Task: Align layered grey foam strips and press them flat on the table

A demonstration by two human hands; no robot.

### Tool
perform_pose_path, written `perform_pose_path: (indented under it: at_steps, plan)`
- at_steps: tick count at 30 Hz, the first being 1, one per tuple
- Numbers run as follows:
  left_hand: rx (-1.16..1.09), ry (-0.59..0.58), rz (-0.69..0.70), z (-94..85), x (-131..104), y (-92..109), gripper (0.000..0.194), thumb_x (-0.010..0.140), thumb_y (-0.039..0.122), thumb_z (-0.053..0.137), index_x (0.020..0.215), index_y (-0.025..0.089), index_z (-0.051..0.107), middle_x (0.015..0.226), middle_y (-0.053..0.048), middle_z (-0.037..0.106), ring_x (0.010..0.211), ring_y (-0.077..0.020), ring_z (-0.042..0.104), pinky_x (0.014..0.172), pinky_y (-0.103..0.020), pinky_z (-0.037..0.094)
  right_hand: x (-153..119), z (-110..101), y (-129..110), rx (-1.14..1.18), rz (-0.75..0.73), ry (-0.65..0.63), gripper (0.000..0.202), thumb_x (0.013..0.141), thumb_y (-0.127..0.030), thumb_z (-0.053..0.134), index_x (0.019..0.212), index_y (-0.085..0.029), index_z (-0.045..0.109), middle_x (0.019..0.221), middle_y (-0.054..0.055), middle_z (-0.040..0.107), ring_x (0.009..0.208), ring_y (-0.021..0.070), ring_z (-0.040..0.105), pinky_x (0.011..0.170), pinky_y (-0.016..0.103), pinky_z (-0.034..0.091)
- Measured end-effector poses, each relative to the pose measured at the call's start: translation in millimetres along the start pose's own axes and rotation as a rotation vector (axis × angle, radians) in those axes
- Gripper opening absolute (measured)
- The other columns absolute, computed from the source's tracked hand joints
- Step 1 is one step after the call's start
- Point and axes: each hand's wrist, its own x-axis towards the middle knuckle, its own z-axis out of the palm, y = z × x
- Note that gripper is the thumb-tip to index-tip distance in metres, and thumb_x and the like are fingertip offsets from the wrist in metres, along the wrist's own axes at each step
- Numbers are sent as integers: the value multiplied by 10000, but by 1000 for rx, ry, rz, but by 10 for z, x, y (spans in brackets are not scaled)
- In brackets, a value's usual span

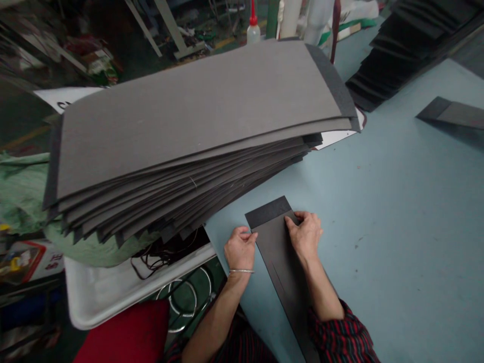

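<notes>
A long grey sheet (278,252) with a darker band across its far end lies in front of me on the light blue table. At its left edge, just below the dark band, my left hand (241,249) pinches the border between thumb and fingertips. My right hand (305,234) grips the opposite edge, thumb on top and the other fingers curled at the side. The near end of the sheet runs down past my right sleeve and out of view.
A large fanned stack of similar grey sheets (204,111) overhangs the table's left edge. Black stacked pieces (408,50) and another sheet (461,113) lie right. Below left is a white tray (85,297) with green cloth (102,249). A red-capped bottle (253,33) stands behind.
</notes>
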Motion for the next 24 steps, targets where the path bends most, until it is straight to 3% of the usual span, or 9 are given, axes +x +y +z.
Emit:
perform_pose_path:
  at_steps: [12, 17, 20, 24]
  plan:
    - [-7, 40, 14, -23, 177, 41, 213, 723, 317, 695, 911, 242, 628, 750, 7, 716, 748, -188, 680, 725, -293, 482, 88, 75, -33, 43, -22, 23, 251, 850, -383, 522, 865, -167, 649, 881, 104, 603, 895, 265, 509, 778, 398, 320]
    - [98, -19, 87, -86, 268, 45, 166, 727, 337, 697, 848, 243, 632, 713, 17, 695, 711, -181, 660, 690, -290, 463, 107, 76, -29, 11, -33, -6, 203, 853, -337, 532, 845, -171, 648, 866, 92, 611, 904, 272, 510, 785, 401, 308]
    - [91, -25, 137, -119, 271, 3, 163, 737, 327, 692, 841, 227, 614, 709, 17, 680, 686, -166, 651, 687, -281, 464, 60, 72, -10, 26, -54, 0, 209, 852, -328, 528, 912, -164, 644, 908, 103, 615, 922, 275, 505, 799, 405, 321]
    - [-112, -33, 143, -124, 243, -116, 141, 821, 289, 600, 933, 202, 602, 822, -24, 704, 736, -151, 671, 730, -279, 496, -32, 85, -17, 67, -111, 40, 321, 855, -359, 522, 1076, -141, 606, 1024, 139, 599, 980, 282, 488, 833, 414, 346]
